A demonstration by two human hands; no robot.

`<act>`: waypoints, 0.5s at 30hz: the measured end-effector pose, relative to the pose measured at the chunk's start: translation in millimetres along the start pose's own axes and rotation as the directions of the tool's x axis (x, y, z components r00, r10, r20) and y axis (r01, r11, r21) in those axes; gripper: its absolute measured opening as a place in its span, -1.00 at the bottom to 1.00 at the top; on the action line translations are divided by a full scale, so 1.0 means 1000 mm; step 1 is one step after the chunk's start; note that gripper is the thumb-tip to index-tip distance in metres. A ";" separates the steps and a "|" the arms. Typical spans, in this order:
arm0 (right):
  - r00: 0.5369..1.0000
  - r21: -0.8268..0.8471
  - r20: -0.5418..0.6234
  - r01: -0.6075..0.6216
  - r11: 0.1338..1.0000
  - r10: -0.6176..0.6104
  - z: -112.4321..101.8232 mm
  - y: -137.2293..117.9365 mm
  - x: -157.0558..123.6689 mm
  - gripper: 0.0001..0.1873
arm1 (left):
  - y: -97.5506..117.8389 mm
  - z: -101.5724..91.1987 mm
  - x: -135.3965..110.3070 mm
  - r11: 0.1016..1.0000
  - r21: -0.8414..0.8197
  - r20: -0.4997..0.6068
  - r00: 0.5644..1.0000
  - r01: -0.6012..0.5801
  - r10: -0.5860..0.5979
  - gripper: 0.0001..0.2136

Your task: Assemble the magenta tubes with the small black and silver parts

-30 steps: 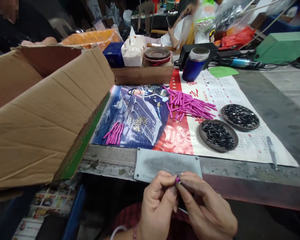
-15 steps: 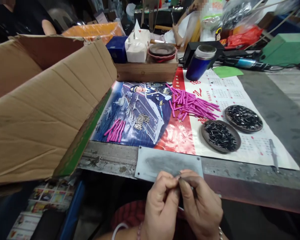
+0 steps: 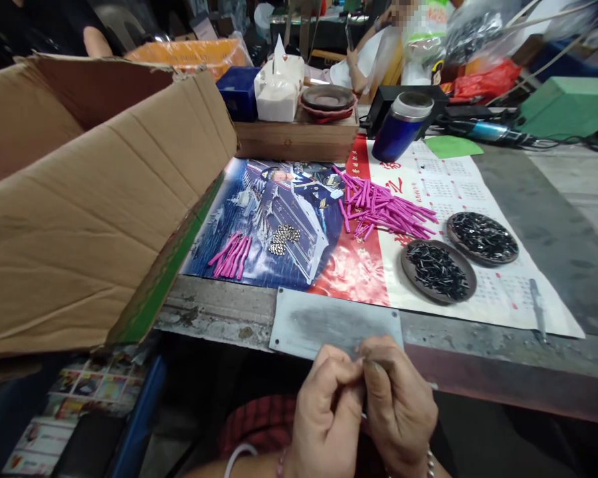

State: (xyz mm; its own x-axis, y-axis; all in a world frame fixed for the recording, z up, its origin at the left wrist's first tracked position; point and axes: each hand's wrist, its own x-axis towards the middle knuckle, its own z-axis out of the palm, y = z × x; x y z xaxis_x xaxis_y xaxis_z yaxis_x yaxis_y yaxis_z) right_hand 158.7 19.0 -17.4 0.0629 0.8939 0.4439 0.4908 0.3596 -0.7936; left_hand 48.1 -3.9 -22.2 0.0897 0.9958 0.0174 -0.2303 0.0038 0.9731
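My left hand (image 3: 326, 411) and my right hand (image 3: 398, 405) are pressed together in front of the table edge, fingertips pinched on a small piece that the fingers hide. On the poster (image 3: 299, 226) lie a small bundle of pink tubes (image 3: 232, 255), a cluster of tiny silver parts (image 3: 282, 239) and a larger heap of pink tubes (image 3: 383, 209). Two shallow dishes of black parts (image 3: 438, 269) (image 3: 482, 236) sit to the right.
A big open cardboard box (image 3: 90, 199) fills the left. A grey metal plate (image 3: 333, 322) lies at the table edge. Behind are a blue cup (image 3: 401, 126), a wooden tray (image 3: 294, 136) with a tissue box (image 3: 279, 89), and another person's arm (image 3: 353, 63).
Both hands have drawn a little lower and closer to me. The pink tip seen between the fingertips a second ago is hidden now.
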 end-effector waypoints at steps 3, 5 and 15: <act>1.000 -0.036 -0.001 0.019 0.999 -0.019 0.002 0.000 0.000 -0.65 | 0.001 0.000 -0.003 1.000 0.003 -0.010 1.000 0.005 -0.005 -0.84; 0.996 0.015 0.080 -0.051 0.999 0.050 0.003 0.000 0.003 -0.55 | 0.002 0.000 -0.003 1.000 -0.005 -0.031 0.999 0.016 -0.016 -0.84; 0.962 -0.031 0.271 0.047 0.998 -0.036 -0.029 -0.044 0.037 -0.81 | 0.025 -0.021 0.012 0.920 -0.287 -0.159 0.934 0.267 -0.320 -0.83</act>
State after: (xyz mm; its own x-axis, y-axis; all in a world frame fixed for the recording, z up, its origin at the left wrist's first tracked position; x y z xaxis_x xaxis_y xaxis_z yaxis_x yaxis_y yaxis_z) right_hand 164.8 28.2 45.9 -0.1931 0.9193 0.3428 0.5202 0.3922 -0.7586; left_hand 22.8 10.0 -2.1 0.0035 0.9432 -0.3321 -0.4664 0.2953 0.8338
